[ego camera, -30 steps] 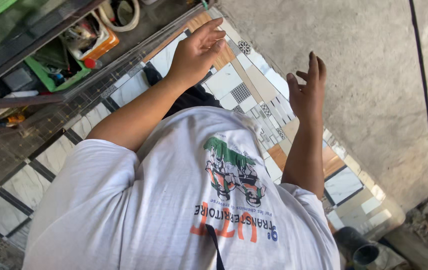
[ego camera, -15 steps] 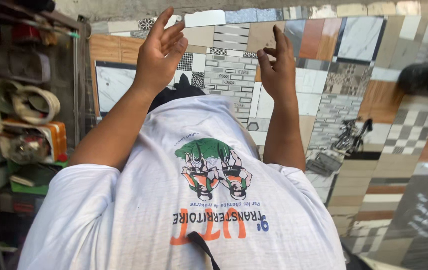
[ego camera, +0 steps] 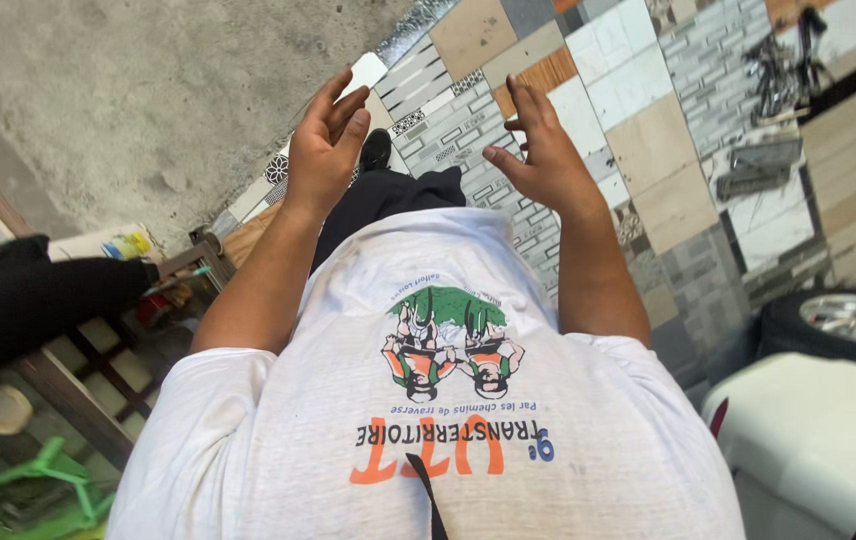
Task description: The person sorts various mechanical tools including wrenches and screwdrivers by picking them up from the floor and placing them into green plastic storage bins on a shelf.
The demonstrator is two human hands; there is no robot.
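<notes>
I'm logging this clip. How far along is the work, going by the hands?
Nothing looks done: no item shows handling. In hand: nothing; the left hand and right hand are raised, open and empty above the patchwork tiled floor. The scattered metal tools lie untouched.

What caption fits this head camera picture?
Left hand and right hand raised, open and empty, above a patchwork tile floor.

The T-shirt (ego camera: 428,400) is white with a green and orange print and orange lettering. Beyond it, the tiled floor (ego camera: 648,150) is a patchwork of grey brick pattern, beige, wood-brown and white marble, beside plain grey concrete (ego camera: 148,90). Left of the shirt stands a green plastic frame (ego camera: 18,490); right of it, a white body panel (ego camera: 828,440) and a black tyre (ego camera: 798,340) with a silver rim.
</notes>
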